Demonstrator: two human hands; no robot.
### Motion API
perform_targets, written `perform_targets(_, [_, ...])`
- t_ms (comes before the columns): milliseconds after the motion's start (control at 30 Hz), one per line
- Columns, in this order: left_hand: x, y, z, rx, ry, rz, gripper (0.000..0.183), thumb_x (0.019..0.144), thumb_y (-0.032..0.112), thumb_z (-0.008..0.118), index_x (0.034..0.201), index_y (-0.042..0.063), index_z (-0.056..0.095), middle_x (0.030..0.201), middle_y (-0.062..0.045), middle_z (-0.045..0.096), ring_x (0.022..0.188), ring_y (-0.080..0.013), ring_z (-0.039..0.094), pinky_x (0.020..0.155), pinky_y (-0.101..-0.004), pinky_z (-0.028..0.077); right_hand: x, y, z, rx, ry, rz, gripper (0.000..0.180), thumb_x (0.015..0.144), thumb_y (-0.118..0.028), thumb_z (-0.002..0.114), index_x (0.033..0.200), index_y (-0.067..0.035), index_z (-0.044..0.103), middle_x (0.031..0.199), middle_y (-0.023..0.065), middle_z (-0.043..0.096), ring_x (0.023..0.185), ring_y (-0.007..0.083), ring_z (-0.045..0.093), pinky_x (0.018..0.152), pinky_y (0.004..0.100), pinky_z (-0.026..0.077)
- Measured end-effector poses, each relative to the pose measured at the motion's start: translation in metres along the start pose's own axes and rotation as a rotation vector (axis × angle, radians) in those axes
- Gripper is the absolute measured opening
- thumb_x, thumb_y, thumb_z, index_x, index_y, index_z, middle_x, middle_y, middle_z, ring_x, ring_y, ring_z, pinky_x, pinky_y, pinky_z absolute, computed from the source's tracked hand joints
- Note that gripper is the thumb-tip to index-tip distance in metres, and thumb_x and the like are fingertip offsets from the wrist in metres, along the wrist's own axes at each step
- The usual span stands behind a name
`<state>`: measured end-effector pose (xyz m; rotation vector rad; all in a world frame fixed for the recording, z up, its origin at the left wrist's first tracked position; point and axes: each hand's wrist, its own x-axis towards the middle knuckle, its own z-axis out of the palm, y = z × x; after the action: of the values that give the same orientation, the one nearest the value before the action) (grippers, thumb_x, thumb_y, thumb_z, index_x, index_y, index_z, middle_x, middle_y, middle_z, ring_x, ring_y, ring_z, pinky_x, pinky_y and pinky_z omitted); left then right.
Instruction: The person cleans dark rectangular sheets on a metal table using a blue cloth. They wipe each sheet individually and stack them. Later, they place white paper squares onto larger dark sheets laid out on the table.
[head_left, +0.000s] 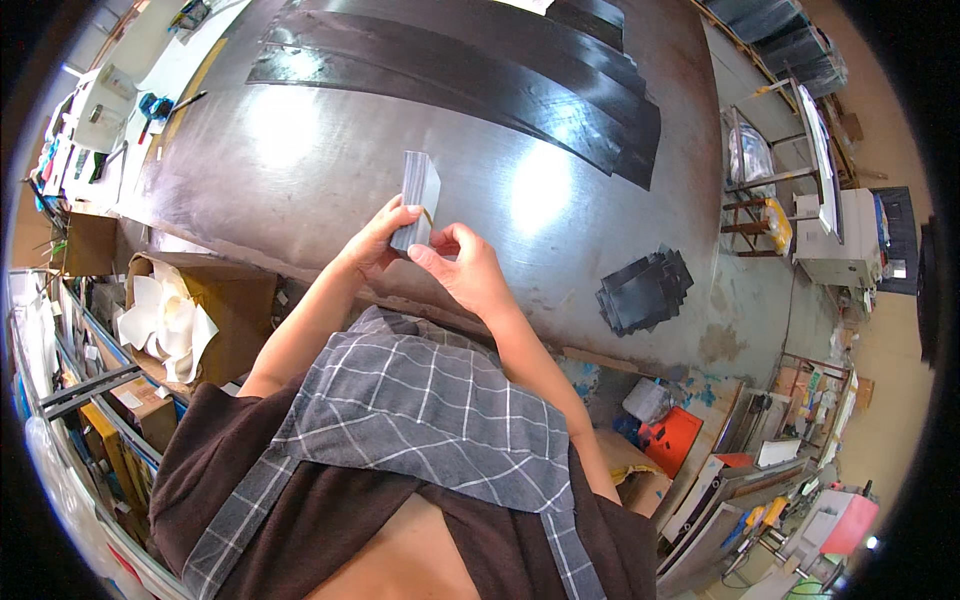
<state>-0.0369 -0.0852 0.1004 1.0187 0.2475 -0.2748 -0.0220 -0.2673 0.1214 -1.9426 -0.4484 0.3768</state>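
A thick stack of thin grey sheets (417, 184) stands on edge in my left hand (376, 236), above the near part of the metal-topped table (352, 150). A narrow yellowish band crosses the stack near its middle. My right hand (469, 266) is at the stack's lower right end, thumb and fingers close to it; whether they grip the stack or the band I cannot tell. Several long black sheets (465, 71) overlap across the far part of the table. To the right lies a loose pile of small dark rectangular pieces (645, 291).
A cardboard box (232, 315) with crumpled white paper (169, 322) stands left of me, below the table edge. At the far left are a blue tape roll (155, 106) and a white plastic container (105, 109). An orange-red sheet (673, 441) lies low on the right.
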Motion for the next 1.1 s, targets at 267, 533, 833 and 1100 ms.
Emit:
perform_targets(267, [0.005, -0.010, 0.011, 0.023, -0.066, -0.075, 0.061, 0.086, 0.032, 0.068, 0.134, 0.005, 0.042, 0.104, -0.004, 0.054, 0.092, -0.0111, 0.057, 0.077, -0.0271, 0.051, -0.012, 0.002, -0.019, 0.161, -0.082, 0.128, 0.033, 0.085, -0.021, 0.073, 0.106, 0.005, 0.068, 0.099, 0.0128, 0.073, 0.092, 0.0190, 0.069, 0.083, 0.0319, 0.054])
perform_targets(533, [0.003, -0.005, 0.017, 0.016, 0.040, -0.157, 0.051, 0.087, 0.036, 0.067, 0.126, 0.009, 0.048, 0.100, -0.003, 0.055, 0.089, -0.0112, 0.058, 0.078, -0.0306, 0.052, -0.019, -0.007, -0.006, 0.027, 0.080, 0.030, 0.038, 0.084, -0.022, 0.072, 0.110, 0.004, 0.067, 0.096, 0.0198, 0.071, 0.086, 0.0273, 0.072, 0.079, 0.0339, 0.056])
perform_targets(833, [0.006, -0.005, 0.010, -0.031, 0.000, -0.211, 0.045, 0.087, 0.039, 0.067, 0.119, 0.011, 0.050, 0.101, -0.002, 0.057, 0.089, -0.0140, 0.060, 0.081, -0.0348, 0.053, -0.019, -0.014, -0.010, -0.058, 0.048, -0.096, 0.037, 0.085, -0.020, 0.072, 0.113, 0.003, 0.066, 0.093, 0.0195, 0.070, 0.082, 0.0268, 0.071, 0.074, 0.0343, 0.056])
perform_targets(1100, [0.009, -0.003, 0.007, 0.086, 0.109, -0.112, 0.057, 0.084, 0.038, 0.069, 0.129, 0.009, 0.049, 0.106, -0.004, 0.060, 0.092, -0.0154, 0.062, 0.076, -0.0354, 0.053, -0.020, 0.004, 0.003, -0.323, 0.353, -0.192, 0.015, 0.089, -0.010, 0.061, 0.099, 0.002, 0.062, 0.083, 0.0215, 0.065, 0.075, 0.0399, 0.064, 0.066, 0.0454, 0.051])
